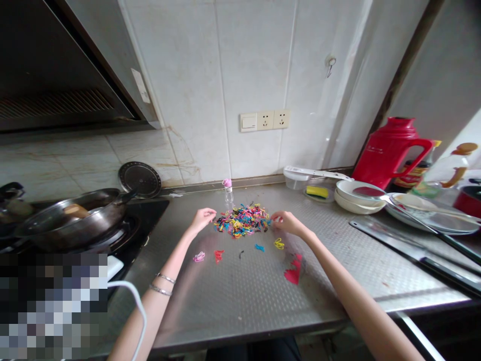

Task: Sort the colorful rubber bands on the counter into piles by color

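A heap of small coloured rubber bands point(243, 220) lies on the steel counter point(240, 296). My left hand point(203, 218) rests at the heap's left edge, fingers curled in a pinch. At the heap's right edge is my right hand point(285, 222), its fingers also pinched together on a band. In a row nearer to me lie small sorted groups: pink point(199, 257), red point(218, 255), black point(241, 254), blue point(259, 247) and yellow point(278, 244). A small clear bottle with a pink cap point(227, 191) stands behind the heap.
A wok point(71, 215) sits on the stove at left with a lid point(140, 179) leaning behind it. Bowls and plates point(358, 195), a sponge point(316, 191), a red thermos point(387, 150) and a long knife point(417, 250) crowd the right side. A white cable point(137, 306) hangs near my left arm.
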`<state>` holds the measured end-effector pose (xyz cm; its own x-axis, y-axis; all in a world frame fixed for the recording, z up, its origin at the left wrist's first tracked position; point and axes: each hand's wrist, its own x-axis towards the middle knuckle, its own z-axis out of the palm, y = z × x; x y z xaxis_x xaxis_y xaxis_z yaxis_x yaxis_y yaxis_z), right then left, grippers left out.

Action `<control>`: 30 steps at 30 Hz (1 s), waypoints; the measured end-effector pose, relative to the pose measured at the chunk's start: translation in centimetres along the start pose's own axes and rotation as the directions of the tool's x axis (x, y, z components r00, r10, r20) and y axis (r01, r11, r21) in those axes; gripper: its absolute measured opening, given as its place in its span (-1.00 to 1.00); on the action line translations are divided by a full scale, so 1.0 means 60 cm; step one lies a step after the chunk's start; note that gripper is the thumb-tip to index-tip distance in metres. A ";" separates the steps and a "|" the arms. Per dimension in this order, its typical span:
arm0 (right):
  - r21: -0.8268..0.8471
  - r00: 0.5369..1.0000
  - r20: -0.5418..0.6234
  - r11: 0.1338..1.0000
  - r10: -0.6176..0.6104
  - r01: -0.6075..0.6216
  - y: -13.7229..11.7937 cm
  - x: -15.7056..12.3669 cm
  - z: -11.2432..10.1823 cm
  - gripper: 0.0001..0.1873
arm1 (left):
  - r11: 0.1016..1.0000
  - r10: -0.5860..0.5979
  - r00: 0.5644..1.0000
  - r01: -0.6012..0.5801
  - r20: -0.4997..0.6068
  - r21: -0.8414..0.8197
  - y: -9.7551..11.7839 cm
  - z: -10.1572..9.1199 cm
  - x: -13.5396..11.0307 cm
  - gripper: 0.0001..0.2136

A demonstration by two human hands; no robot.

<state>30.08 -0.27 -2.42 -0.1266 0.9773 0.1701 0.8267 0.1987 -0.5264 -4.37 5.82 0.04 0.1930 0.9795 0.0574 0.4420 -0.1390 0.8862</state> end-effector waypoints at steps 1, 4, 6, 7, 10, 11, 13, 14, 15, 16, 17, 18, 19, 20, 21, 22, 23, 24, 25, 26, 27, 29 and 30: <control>-0.018 1.000 0.016 1.000 0.004 -0.004 0.001 0.007 0.005 -0.73 | 1.000 -0.007 1.000 0.007 0.000 0.002 -0.003 -0.001 -0.002 -0.72; -0.064 0.998 0.056 0.998 0.006 -0.002 0.000 0.017 0.012 -0.73 | 1.000 -0.013 1.000 0.013 0.002 0.009 -0.011 -0.005 -0.007 -0.72; -0.073 0.998 0.063 0.997 0.000 0.005 0.000 0.019 0.014 -0.74 | 1.000 -0.010 1.000 0.010 0.004 0.019 -0.015 -0.008 -0.008 -0.72; -0.069 0.998 0.061 0.998 -0.004 0.009 0.001 0.019 0.015 -0.74 | 1.000 -0.008 1.000 0.008 0.004 0.024 -0.017 -0.011 -0.008 -0.71; -0.043 0.999 0.047 0.999 -0.014 0.016 0.003 0.016 0.018 -0.73 | 0.999 -0.004 1.000 0.004 0.001 0.035 -0.022 -0.017 -0.008 -0.70; -0.034 0.999 0.040 0.999 -0.016 0.017 0.003 0.015 0.019 -0.73 | 0.999 -0.003 1.000 0.003 0.001 0.036 -0.023 -0.019 -0.007 -0.70; -0.023 0.999 0.030 0.999 -0.022 0.023 0.002 0.014 0.021 -0.73 | 0.999 -0.002 1.000 0.002 0.005 0.037 -0.025 -0.023 -0.007 -0.70; -0.021 0.999 0.028 0.999 -0.025 0.026 0.001 0.014 0.022 -0.73 | 0.999 -0.002 1.000 0.002 0.006 0.037 -0.025 -0.024 -0.007 -0.70; -0.023 0.999 0.030 0.999 -0.027 0.028 0.000 0.014 0.022 -0.74 | 0.999 -0.003 1.000 0.002 0.005 0.036 -0.025 -0.025 -0.007 -0.71; -0.029 0.999 0.033 0.999 -0.027 0.028 -0.001 0.014 0.022 -0.74 | 0.999 -0.003 1.000 0.003 0.003 0.035 -0.025 -0.026 -0.007 -0.71; -0.036 0.999 0.038 0.999 -0.028 0.029 -0.002 0.013 0.023 -0.74 | 0.999 -0.004 1.000 0.004 0.001 0.034 -0.024 -0.027 -0.007 -0.72; -0.044 0.999 0.041 0.999 -0.031 0.033 -0.003 0.013 0.022 -0.74 | 0.999 -0.005 1.000 0.005 -0.002 0.033 -0.023 -0.027 -0.008 -0.72; -0.048 0.999 0.039 0.998 -0.035 0.036 -0.003 0.012 0.022 -0.74 | 0.999 -0.007 1.000 0.007 -0.005 0.033 -0.022 -0.028 -0.008 -0.73; -0.047 0.999 0.032 0.998 -0.040 0.041 -0.003 0.012 0.022 -0.73 | 0.999 -0.009 1.000 0.009 -0.008 0.032 -0.021 -0.028 -0.009 -0.73; -0.038 0.999 0.017 0.998 -0.045 0.046 -0.003 0.011 0.022 -0.72 | 0.999 -0.010 1.000 0.010 -0.010 0.030 -0.020 -0.029 -0.009 -0.73; -0.022 0.999 -0.002 0.999 -0.049 0.049 -0.003 0.010 0.021 -0.71 | 1.000 -0.010 1.000 0.011 -0.011 0.028 -0.019 -0.029 -0.010 -0.74; -0.002 0.998 -0.024 0.999 -0.051 0.051 -0.003 0.008 0.020 -0.70 | 1.000 -0.009 1.000 0.009 -0.011 0.025 -0.018 -0.029 -0.011 -0.74; 0.020 0.998 -0.048 0.999 -0.050 0.051 -0.004 0.007 0.017 -0.70 | 1.000 -0.006 1.000 0.006 -0.010 0.023 -0.018 -0.030 -0.011 -0.74; 0.040 0.996 -0.069 0.998 -0.049 0.052 -0.005 0.005 0.014 -0.70 | 1.000 -0.002 1.000 0.002 -0.007 0.021 -0.018 -0.030 -0.012 -0.74; 0.058 0.995 -0.086 0.997 -0.051 0.056 -0.007 0.003 0.011 -0.70 | 1.000 0.002 1.000 -0.002 -0.006 0.020 -0.018 -0.030 -0.012 -0.75; 0.072 0.994 -0.097 0.996 -0.054 0.062 -0.011 0.001 0.007 -0.71 | 1.000 0.006 1.000 -0.006 -0.005 0.020 -0.019 -0.030 -0.012 -0.75; 0.104 0.993 -0.092 0.991 -0.078 0.088 -0.020 -0.003 0.000 -0.73 | 1.000 0.015 1.000 -0.015 0.001 0.025 -0.020 -0.029 -0.012 -0.76; 0.130 0.992 -0.070 0.985 -0.102 0.111 -0.026 -0.005 -0.002 -0.74 | 0.999 0.021 1.000 -0.021 0.004 0.029 -0.021 -0.029 -0.012 -0.76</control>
<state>28.93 -0.90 -1.55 -0.1717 0.9442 0.2810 0.7295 0.3136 -0.6079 -6.58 5.54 -0.31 0.2058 0.9758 0.0741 0.4633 -0.1638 0.8709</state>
